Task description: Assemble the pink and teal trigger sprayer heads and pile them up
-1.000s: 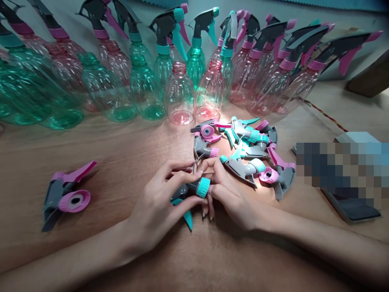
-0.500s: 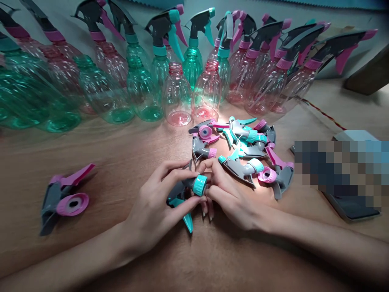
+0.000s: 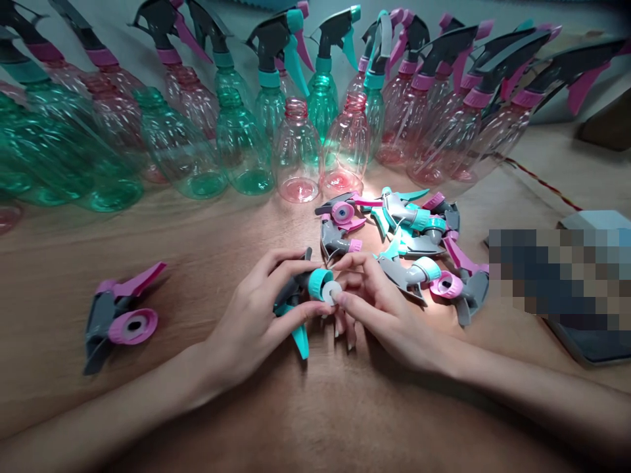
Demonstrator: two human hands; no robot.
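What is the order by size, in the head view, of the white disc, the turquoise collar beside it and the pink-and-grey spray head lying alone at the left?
1. Pink-and-grey spray head, clearly largest
2. Turquoise collar
3. White disc, though the right hand covers part of it

Wall: plain, grey-blue and dim (image 3: 591, 23), rising behind the far side of the tabletop.
Tabletop: brown with faint wood grain (image 3: 315, 420), reaching down to the lower edge of view.
Light: one bright pool (image 3: 378, 181) right of centre, whitening the wood.
Shade: deepest towards the lower right corner.
Right edge: a dark brown block (image 3: 608, 123), partly cut off, its material unclear.
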